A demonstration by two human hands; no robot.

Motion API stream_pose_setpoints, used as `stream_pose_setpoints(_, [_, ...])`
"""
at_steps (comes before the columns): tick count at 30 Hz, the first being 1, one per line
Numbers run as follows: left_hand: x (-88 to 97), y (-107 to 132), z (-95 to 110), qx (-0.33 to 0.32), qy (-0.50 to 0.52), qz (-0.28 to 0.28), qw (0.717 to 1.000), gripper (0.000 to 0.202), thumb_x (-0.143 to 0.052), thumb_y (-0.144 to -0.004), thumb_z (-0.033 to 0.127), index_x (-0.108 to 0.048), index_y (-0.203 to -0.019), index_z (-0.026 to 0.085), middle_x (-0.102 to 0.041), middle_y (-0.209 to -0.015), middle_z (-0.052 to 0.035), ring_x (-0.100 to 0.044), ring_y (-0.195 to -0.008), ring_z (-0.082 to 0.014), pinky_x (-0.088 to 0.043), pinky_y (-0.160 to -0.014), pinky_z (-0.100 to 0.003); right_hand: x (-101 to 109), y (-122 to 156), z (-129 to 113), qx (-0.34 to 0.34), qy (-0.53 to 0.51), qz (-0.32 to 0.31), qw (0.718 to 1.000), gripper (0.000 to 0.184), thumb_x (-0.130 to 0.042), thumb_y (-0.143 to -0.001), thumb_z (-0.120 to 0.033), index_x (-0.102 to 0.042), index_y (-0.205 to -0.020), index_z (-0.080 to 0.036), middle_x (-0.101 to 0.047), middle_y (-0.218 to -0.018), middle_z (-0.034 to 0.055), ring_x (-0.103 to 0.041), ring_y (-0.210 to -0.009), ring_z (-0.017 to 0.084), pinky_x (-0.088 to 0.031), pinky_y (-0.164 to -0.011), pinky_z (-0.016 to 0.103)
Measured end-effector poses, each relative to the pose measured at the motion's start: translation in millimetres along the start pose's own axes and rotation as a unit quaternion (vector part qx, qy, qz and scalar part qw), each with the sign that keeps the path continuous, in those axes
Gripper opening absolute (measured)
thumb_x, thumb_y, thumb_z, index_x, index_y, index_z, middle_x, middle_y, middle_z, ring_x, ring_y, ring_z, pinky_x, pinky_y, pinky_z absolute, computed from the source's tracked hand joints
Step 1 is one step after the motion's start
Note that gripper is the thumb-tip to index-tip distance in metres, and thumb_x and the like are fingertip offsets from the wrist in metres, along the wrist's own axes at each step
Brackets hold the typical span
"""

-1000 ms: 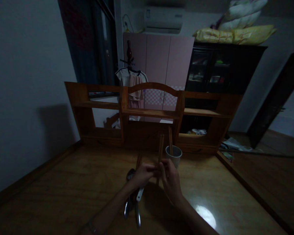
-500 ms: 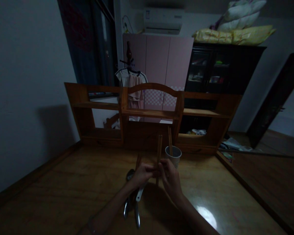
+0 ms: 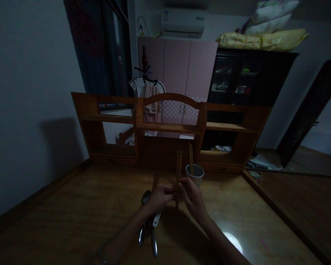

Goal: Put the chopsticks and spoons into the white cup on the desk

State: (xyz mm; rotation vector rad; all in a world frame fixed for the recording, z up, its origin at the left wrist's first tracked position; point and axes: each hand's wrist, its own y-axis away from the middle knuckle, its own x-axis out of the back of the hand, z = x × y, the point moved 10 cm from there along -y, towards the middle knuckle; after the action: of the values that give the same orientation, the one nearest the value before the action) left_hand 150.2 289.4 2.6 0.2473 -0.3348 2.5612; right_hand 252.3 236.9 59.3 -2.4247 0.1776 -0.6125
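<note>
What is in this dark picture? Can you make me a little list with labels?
Place: dim room, wooden desk with a shelf unit
Left hand: shut on spoons that hang down
Right hand: shut on upright chopsticks, beside the left hand
Cup: white, behind the hands, a single chopstick standing in it

A shelf (image 3: 168, 127) stands along the far edge of the tabletop (image 3: 85, 206), and a cup (image 3: 194, 173) sits just before it with a stick (image 3: 191, 158) in it. The left hand (image 3: 160, 197) and right hand (image 3: 192, 197) meet before the cup around upright chopsticks (image 3: 178, 165). Spoons (image 3: 153, 241) reach nearer, under the left hand.
</note>
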Motion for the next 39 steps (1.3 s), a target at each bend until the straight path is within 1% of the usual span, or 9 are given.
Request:
stream_pose_setpoints(4, [0.6,0.3,1.5,-0.003,-0.023,0.007,1.0,0.034,-0.064,-0.077,0.039,-0.076,-0.093,0.012,-0.074,-0.078,-0.0067,-0.066,-0.08,-0.0239,-0.049,-0.069,-0.028,0.8,-5.9,3.9,0.004,-0.014,-0.031,0.999,0.016,-0.047,-0.094,-0.032,-0.056,-0.098,-0.019,-0.061,-0.086,0.0041,-0.06,-0.078,0.017,-0.048,-0.069,0.026])
stream_pose_setpoints(9, [0.9,1.5,7.3,-0.012,-0.04,0.011,0.999,0.033,-0.061,-0.078,0.039,-0.076,-0.092,0.013,-0.074,-0.077,-0.0058,-0.065,-0.081,-0.0243,-0.048,-0.068,-0.027,0.8,-8.5,4.3,-0.002,-0.033,-0.048,0.998,0.017,-0.048,-0.093,-0.034,-0.057,-0.097,-0.019,-0.062,-0.083,0.003,-0.061,-0.075,0.016,-0.049,-0.066,0.025])
stream_pose_setpoints(14, [3.7,2.2,7.8,-0.007,-0.044,0.027,0.999,0.032,-0.063,-0.075,0.041,-0.077,-0.083,0.013,-0.073,-0.071,-0.0053,-0.064,-0.08,-0.0253,-0.048,-0.067,-0.028,1.7,-9.1,1.3,-0.004,-0.048,-0.06,0.997,0.015,-0.05,-0.092,-0.032,-0.056,-0.097,-0.02,-0.063,-0.084,0.0028,-0.063,-0.076,0.016,-0.049,-0.066,0.025])
stream_pose_setpoints(16, [3.7,2.0,6.9,-0.006,-0.041,0.029,0.999,0.032,-0.064,-0.075,0.041,-0.077,-0.082,0.013,-0.073,-0.071,-0.0054,-0.064,-0.08,-0.0257,-0.048,-0.067,-0.028,1.8,-9.3,1.5,-0.007,-0.055,-0.062,0.997,0.015,-0.05,-0.092,-0.033,-0.057,-0.097,-0.02,-0.064,-0.085,0.0034,-0.063,-0.076,0.017,-0.049,-0.065,0.026])
stream_pose_setpoints(22, [2.0,1.7,6.5,-0.019,-0.029,0.023,0.999,0.033,-0.064,-0.076,0.04,-0.077,-0.09,0.013,-0.074,-0.077,-0.0058,-0.064,-0.08,-0.0245,-0.048,-0.068,-0.028,2.4,-8.8,4.0,-0.018,-0.053,-0.057,0.997,0.017,-0.051,-0.091,-0.034,-0.058,-0.094,-0.019,-0.066,-0.082,0.0037,-0.065,-0.074,0.017,-0.051,-0.065,0.027])
stream_pose_setpoints(29, [3.6,1.4,7.2,-0.014,-0.044,0.017,0.999,0.029,-0.066,-0.074,0.037,-0.077,-0.086,0.013,-0.073,-0.075,-0.0049,-0.064,-0.077,-0.0232,-0.047,-0.067,-0.027,2.7,-8.5,4.3,-0.016,-0.053,-0.052,0.997,0.019,-0.052,-0.091,-0.037,-0.059,-0.092,-0.02,-0.067,-0.081,0.0041,-0.065,-0.073,0.018,-0.051,-0.064,0.027])
stream_pose_setpoints(36, [1.6,0.5,6.8,-0.034,-0.029,0.001,0.999,0.028,-0.062,-0.078,0.035,-0.076,-0.092,0.015,-0.074,-0.077,-0.0052,-0.065,-0.079,-0.0227,-0.048,-0.07,-0.028,2.1,-7.7,2.8,-0.011,-0.057,-0.053,0.997,0.017,-0.052,-0.091,-0.036,-0.058,-0.09,-0.019,-0.066,-0.079,0.0032,-0.064,-0.072,0.017,-0.05,-0.062,0.026])
stream_pose_setpoints(39, [0.6,0.5,6.4,-0.042,-0.016,-0.001,0.999,0.028,-0.061,-0.079,0.035,-0.076,-0.093,0.016,-0.074,-0.078,-0.0056,-0.066,-0.077,-0.0219,-0.048,-0.069,-0.027,2.2,-7.5,3.0,-0.016,-0.061,-0.053,0.997,0.016,-0.051,-0.091,-0.034,-0.057,-0.091,-0.02,-0.066,-0.081,0.0028,-0.065,-0.073,0.017,-0.049,-0.063,0.026])
